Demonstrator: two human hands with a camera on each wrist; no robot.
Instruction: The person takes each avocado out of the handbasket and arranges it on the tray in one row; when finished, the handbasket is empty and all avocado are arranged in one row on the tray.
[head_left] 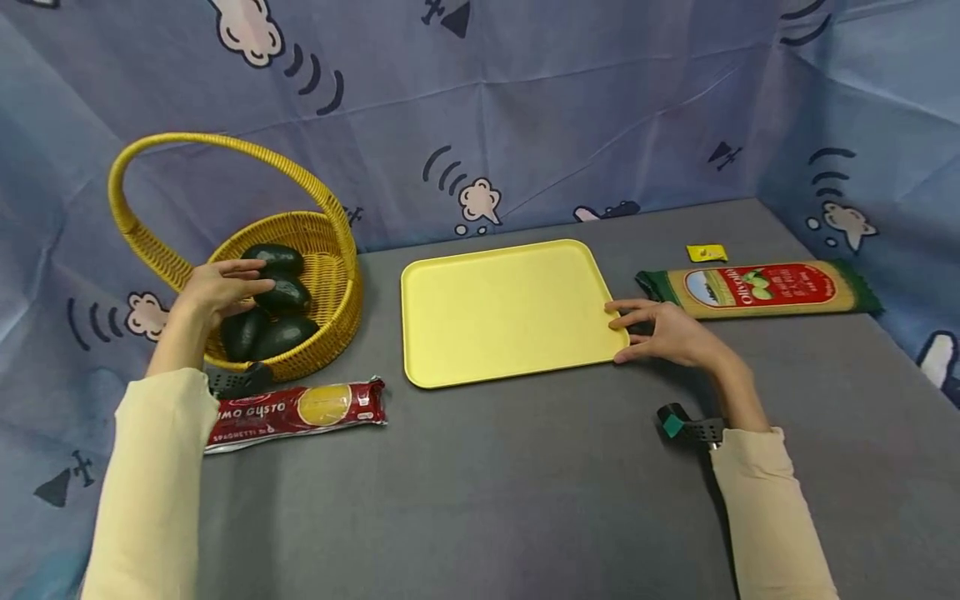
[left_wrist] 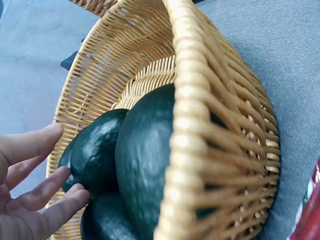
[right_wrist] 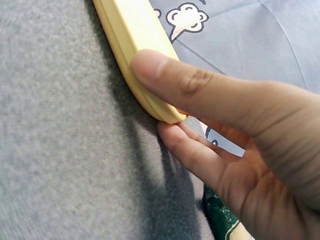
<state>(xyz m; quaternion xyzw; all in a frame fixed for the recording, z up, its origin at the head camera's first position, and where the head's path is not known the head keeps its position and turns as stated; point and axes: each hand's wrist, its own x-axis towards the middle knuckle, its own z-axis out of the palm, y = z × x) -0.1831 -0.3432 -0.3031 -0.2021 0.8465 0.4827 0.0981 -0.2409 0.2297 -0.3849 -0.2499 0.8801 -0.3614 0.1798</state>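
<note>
On the left of the head view a yellow wicker basket point(head_left: 347, 308) with a tall handle holds several dark green avocados point(head_left: 285, 336). My left hand point(head_left: 217, 292) reaches over its left rim. Its fingers are spread beside the avocados point(left_wrist: 100, 150), and nothing is gripped between them. A shallow yellow tray point(head_left: 510, 312) lies flat on the grey table in the middle. At its near right corner my right hand point(head_left: 663, 333) holds the edge. In the right wrist view the thumb lies against the tray's side point(right_wrist: 135, 45), with fingertips round the corner.
A red spaghetti packet point(head_left: 300, 412) lies in front of the basket, partly behind the left forearm. On the right are a pasta packet point(head_left: 757, 289) with green ends and a small yellow sachet point(head_left: 707, 252). Patterned blue cloth point(head_left: 540, 125) rises behind the grey table point(head_left: 465, 483).
</note>
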